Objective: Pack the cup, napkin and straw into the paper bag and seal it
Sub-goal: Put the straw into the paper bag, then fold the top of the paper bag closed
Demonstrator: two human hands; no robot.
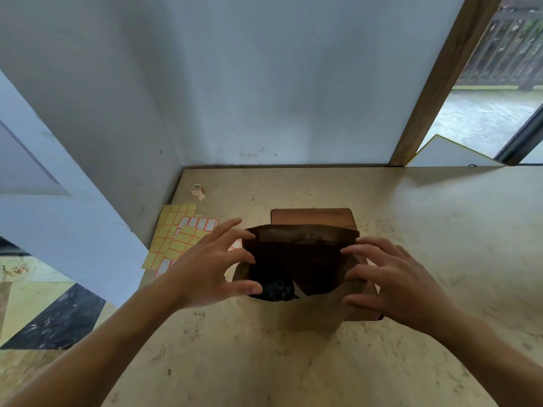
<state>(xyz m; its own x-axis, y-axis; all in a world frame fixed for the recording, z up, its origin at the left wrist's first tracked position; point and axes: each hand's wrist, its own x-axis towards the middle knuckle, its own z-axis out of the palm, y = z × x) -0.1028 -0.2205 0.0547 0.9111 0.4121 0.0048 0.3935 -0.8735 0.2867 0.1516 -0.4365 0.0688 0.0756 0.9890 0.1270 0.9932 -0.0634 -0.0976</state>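
Standing upright on a wooden board (311, 217) near the middle of the table (411, 218), mouth up and open toward the camera, with the long axis of the mouth running left to right — the paper bag (296, 259), dark inside, contents hard to make out. Flanking it evenly, neither nearer: left hand (205, 268) and right hand (393, 277), fingers spread and curled, tips at the rim, clamping nothing firmly. Probably calls for pressing both sides inward and folding the top down — sticker sheets (176, 239) and tape roll (196, 188) lying off to the left.
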